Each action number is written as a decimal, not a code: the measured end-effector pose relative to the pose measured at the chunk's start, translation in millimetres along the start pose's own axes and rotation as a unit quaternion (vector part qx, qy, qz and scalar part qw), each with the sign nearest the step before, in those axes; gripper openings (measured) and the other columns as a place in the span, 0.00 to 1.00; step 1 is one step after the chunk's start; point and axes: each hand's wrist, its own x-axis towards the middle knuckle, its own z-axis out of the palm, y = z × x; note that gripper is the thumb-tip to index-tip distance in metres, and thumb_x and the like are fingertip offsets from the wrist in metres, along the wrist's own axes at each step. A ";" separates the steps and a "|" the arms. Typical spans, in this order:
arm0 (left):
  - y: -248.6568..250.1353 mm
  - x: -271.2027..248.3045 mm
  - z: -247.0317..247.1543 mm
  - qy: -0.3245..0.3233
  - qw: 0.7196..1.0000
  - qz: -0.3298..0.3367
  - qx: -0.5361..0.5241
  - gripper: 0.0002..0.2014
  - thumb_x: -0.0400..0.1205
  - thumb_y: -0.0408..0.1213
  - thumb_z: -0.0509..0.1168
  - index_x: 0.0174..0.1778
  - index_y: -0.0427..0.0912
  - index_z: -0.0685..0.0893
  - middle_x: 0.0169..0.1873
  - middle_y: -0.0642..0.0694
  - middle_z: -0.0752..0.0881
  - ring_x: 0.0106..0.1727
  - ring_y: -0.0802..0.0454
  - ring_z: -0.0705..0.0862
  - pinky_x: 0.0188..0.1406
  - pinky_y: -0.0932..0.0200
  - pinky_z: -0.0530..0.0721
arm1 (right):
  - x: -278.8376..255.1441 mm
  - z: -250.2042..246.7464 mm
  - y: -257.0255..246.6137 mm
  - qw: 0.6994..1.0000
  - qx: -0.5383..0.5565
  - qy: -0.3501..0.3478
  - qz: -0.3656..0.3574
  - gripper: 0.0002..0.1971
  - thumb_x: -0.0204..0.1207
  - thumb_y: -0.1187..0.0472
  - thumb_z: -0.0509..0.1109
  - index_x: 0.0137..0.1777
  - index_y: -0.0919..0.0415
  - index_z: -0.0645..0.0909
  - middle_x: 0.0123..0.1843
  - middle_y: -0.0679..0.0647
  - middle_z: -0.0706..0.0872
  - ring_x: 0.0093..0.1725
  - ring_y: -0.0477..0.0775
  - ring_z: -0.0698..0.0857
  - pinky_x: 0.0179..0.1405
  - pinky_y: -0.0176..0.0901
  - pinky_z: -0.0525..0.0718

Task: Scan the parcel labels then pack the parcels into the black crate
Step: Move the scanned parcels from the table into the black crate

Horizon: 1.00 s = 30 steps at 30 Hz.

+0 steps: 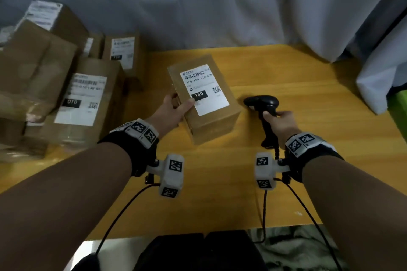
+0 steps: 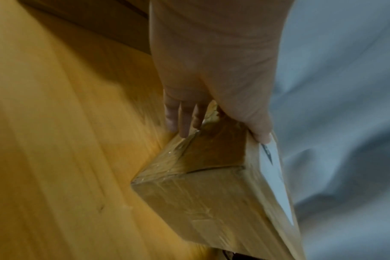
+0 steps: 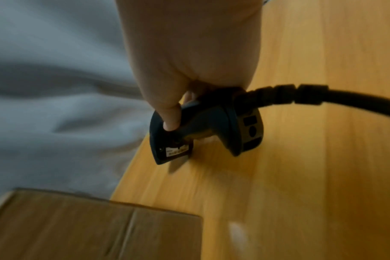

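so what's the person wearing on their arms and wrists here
Both forearms are bare, no sleeves. Each wrist has a black wristband topped with white blocks printed with black-and-white square markers. A white marker-covered camera pod hangs inside each wrist, trailing thin black cables.

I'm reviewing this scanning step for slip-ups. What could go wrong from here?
The left hand grips the brown cardboard parcel with its thumb on the edge of the white shipping label; sliding up, it might cover the barcode. The black handheld scanner in the right hand points leftward beside the parcel rather than at the label, so a scan may miss.
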 end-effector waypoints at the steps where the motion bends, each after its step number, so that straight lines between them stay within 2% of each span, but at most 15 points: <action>1: -2.1 -0.6 1.7 0.002 1.000 -0.003 -0.014 0.39 0.80 0.61 0.62 0.82 0.51 0.55 0.65 0.46 0.79 0.58 0.45 0.84 0.61 0.43 0.83 | 3.5 4.9 6.8 1.000 0.010 -0.011 0.007 0.16 0.81 0.55 0.68 0.56 0.70 0.82 0.45 0.61 0.83 0.46 0.64 0.82 0.42 0.51 0.75; 3: -4.1 -2.2 4.3 0.005 1.000 -0.001 -0.029 0.37 0.80 0.63 0.61 0.82 0.54 0.55 0.64 0.47 0.80 0.56 0.46 0.84 0.60 0.45 0.83 | 9.5 13.7 15.0 0.999 0.024 -0.019 0.014 0.15 0.82 0.58 0.67 0.56 0.73 0.81 0.44 0.60 0.80 0.43 0.61 0.78 0.41 0.52 0.74; 5: -5.5 -2.6 6.9 0.005 0.999 -0.004 -0.040 0.36 0.80 0.63 0.60 0.81 0.55 0.56 0.62 0.47 0.81 0.55 0.46 0.85 0.59 0.47 0.83 | 18.4 18.5 18.7 1.000 -0.003 -0.009 0.027 0.11 0.81 0.59 0.67 0.50 0.70 0.80 0.39 0.59 0.79 0.39 0.60 0.78 0.39 0.54 0.78; 7: -5.6 -2.6 9.6 0.002 0.998 -0.012 -0.055 0.35 0.81 0.63 0.59 0.81 0.56 0.57 0.61 0.48 0.81 0.54 0.47 0.85 0.57 0.49 0.84 | 26.1 18.7 18.7 0.996 -0.053 0.008 0.064 0.09 0.82 0.58 0.66 0.47 0.65 0.75 0.32 0.56 0.75 0.30 0.58 0.76 0.26 0.48 0.74; 8: -5.7 -2.7 10.4 0.002 0.998 -0.015 -0.062 0.35 0.80 0.63 0.58 0.81 0.56 0.57 0.61 0.48 0.82 0.54 0.47 0.86 0.57 0.49 0.84 | 28.4 17.9 16.0 0.993 -0.080 0.010 0.092 0.09 0.82 0.58 0.66 0.51 0.64 0.73 0.32 0.57 0.74 0.28 0.56 0.74 0.23 0.46 0.71; 10: -5.9 -3.1 10.7 -0.004 0.997 -0.028 -0.074 0.35 0.80 0.65 0.58 0.81 0.54 0.60 0.62 0.48 0.83 0.55 0.47 0.86 0.58 0.47 0.84 | 33.3 14.9 9.6 0.986 -0.113 0.036 0.115 0.18 0.79 0.59 0.67 0.66 0.62 0.69 0.44 0.61 0.78 0.36 0.59 0.79 0.28 0.50 0.77; 11: -6.1 -3.7 10.5 -0.008 0.996 -0.037 -0.080 0.36 0.79 0.66 0.58 0.80 0.53 0.62 0.62 0.47 0.83 0.55 0.46 0.86 0.59 0.46 0.84 | 32.6 12.2 3.2 0.984 -0.127 0.070 0.101 0.22 0.78 0.59 0.68 0.69 0.63 0.67 0.54 0.63 0.79 0.46 0.63 0.82 0.37 0.54 0.82; 13: -5.7 -5.7 9.9 -0.014 0.995 -0.054 -0.087 0.36 0.79 0.67 0.58 0.78 0.51 0.65 0.62 0.46 0.83 0.55 0.46 0.86 0.60 0.43 0.84 | 27.4 9.4 -12.6 0.987 -0.093 0.130 0.002 0.21 0.77 0.60 0.69 0.67 0.63 0.69 0.65 0.63 0.77 0.60 0.65 0.81 0.51 0.52 0.82; 15: -3.7 -6.8 8.7 -0.015 0.994 -0.063 -0.090 0.35 0.79 0.66 0.58 0.78 0.50 0.66 0.63 0.46 0.83 0.56 0.45 0.86 0.61 0.42 0.84 | 16.8 11.6 -33.0 0.987 -0.017 0.093 -0.128 0.14 0.80 0.62 0.65 0.64 0.63 0.74 0.60 0.60 0.81 0.56 0.61 0.82 0.47 0.41 0.76; 17: 0.4 -7.3 5.7 -0.015 0.994 -0.067 -0.085 0.34 0.81 0.64 0.58 0.78 0.49 0.66 0.64 0.45 0.82 0.57 0.44 0.85 0.62 0.41 0.83 | 3.1 21.6 -53.5 0.983 -0.006 -0.010 -0.186 0.10 0.82 0.59 0.64 0.60 0.61 0.78 0.54 0.55 0.83 0.55 0.59 0.83 0.47 0.36 0.75; 20: 5.4 -9.4 -3.9 -0.004 0.995 -0.069 -0.078 0.30 0.83 0.60 0.56 0.79 0.50 0.66 0.61 0.46 0.80 0.57 0.44 0.83 0.60 0.42 0.84 | -18.7 39.3 -75.5 0.976 -0.031 -0.162 -0.142 0.23 0.81 0.42 0.62 0.68 0.57 0.75 0.61 0.50 0.81 0.63 0.55 0.80 0.68 0.52 0.77; 23: 7.0 -12.7 -13.2 -0.013 0.990 -0.088 -0.110 0.22 0.85 0.57 0.54 0.72 0.50 0.72 0.62 0.46 0.81 0.56 0.45 0.82 0.56 0.45 0.84 | -41.0 58.5 -78.7 0.962 -0.015 -0.254 -0.104 0.28 0.80 0.41 0.65 0.76 0.51 0.68 0.67 0.48 0.81 0.61 0.52 0.81 0.68 0.55 0.79; 26: 16.5 -17.0 -27.3 -0.017 0.975 -0.100 -0.196 0.20 0.84 0.58 0.58 0.67 0.52 0.75 0.64 0.48 0.81 0.57 0.47 0.82 0.60 0.43 0.82 | -55.7 75.7 -78.1 0.963 0.066 -0.199 -0.171 0.29 0.79 0.51 0.69 0.79 0.45 0.67 0.65 0.46 0.85 0.58 0.50 0.85 0.65 0.54 0.82; 28: 29.6 -18.9 -44.1 -0.032 0.972 -0.052 -0.229 0.24 0.83 0.58 0.59 0.76 0.60 0.71 0.68 0.53 0.78 0.66 0.48 0.77 0.68 0.38 0.77 | -68.0 83.2 -91.2 0.955 0.140 -0.150 -0.214 0.31 0.78 0.54 0.70 0.80 0.44 0.65 0.63 0.43 0.86 0.61 0.48 0.85 0.67 0.53 0.81; 30: 45.5 -22.7 -67.9 -0.050 0.970 0.019 -0.238 0.22 0.84 0.57 0.59 0.75 0.68 0.69 0.69 0.58 0.79 0.69 0.49 0.76 0.69 0.36 0.74 | -88.5 91.2 -115.6 0.936 0.206 -0.120 -0.258 0.31 0.78 0.59 0.69 0.80 0.45 0.65 0.64 0.43 0.86 0.62 0.46 0.85 0.67 0.50 0.81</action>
